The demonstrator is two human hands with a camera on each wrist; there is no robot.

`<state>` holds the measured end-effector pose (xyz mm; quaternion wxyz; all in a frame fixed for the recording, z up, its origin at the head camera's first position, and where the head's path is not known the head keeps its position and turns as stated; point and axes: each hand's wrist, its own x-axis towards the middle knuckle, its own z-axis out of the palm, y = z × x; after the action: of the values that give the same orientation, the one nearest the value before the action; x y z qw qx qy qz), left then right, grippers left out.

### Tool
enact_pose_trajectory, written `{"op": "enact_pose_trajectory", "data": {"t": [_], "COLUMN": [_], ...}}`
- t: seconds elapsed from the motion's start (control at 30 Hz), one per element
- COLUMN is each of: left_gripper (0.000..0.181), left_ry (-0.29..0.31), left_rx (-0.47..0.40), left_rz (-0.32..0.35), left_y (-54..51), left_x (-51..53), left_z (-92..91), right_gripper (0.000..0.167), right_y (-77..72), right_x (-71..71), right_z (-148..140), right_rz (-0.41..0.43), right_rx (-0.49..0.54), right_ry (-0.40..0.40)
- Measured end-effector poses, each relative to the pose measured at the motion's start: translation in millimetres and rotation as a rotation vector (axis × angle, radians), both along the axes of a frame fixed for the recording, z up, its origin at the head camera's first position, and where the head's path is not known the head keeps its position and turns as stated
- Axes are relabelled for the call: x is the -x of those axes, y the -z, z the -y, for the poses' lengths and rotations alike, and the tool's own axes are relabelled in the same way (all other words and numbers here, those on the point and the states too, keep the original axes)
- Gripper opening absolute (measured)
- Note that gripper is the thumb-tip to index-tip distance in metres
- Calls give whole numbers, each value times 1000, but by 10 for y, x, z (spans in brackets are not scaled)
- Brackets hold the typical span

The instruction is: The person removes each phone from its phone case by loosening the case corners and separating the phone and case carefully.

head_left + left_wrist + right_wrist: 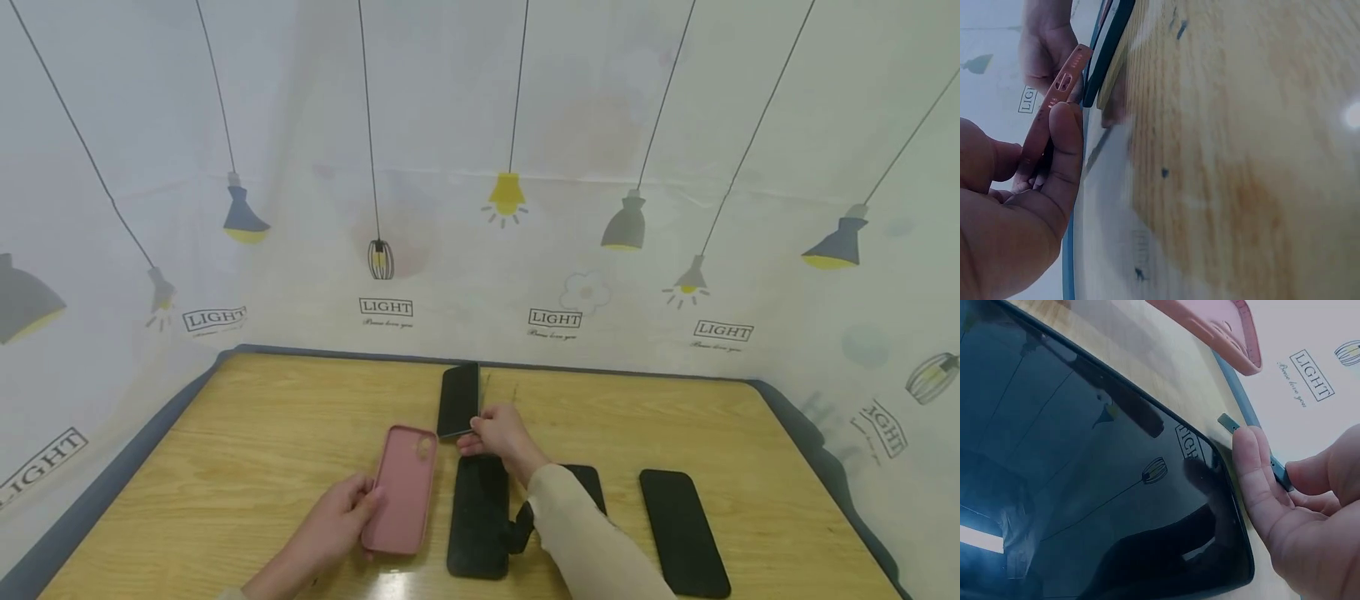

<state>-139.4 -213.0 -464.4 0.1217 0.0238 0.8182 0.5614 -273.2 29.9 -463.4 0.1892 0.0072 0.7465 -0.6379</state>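
In the head view, our left hand [337, 515] grips the pink case [402, 496], lower left of centre; our right hand [504, 433] pinches the slim phone [459, 398], just below centre. We best keep both grips light, along the edges.

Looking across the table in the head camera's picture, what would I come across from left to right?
Left hand → pink phone case → farthest dark phone → right hand → partly covered phone → rightmost phone.
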Motion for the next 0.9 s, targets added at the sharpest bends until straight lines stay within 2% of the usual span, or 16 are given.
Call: {"op": "enact_pose_trajectory", "data": {"t": [0.17, 0.37, 0.47, 0.53, 0.73, 0.9], "left_gripper": [24, 25, 25, 24, 23, 24], "left_ry": [-3, 12, 13, 12, 1, -11], "left_rx": [-14, -22, -23, -25, -18, -26], "left_rz": [13, 8, 9, 9, 9, 11], "left_y": [26, 42, 39, 40, 50, 35], "left_x": [-13, -10, -13, -16, -18, -19], "left_z": [13, 27, 25, 23, 21, 20], "right_gripper": [18, 9, 3, 5, 27, 32], "right_y": [23, 36, 32, 32, 43, 34], "right_x": [40, 113, 144, 152, 151, 167], "right_z": [18, 40, 40, 36, 33, 52], "right_rz": [32, 79, 85, 68, -25, -116], "right_rx": [-27, 15, -5, -48, -261, -449], "right_ry": [2, -10, -26, -37, -47, -53]}}
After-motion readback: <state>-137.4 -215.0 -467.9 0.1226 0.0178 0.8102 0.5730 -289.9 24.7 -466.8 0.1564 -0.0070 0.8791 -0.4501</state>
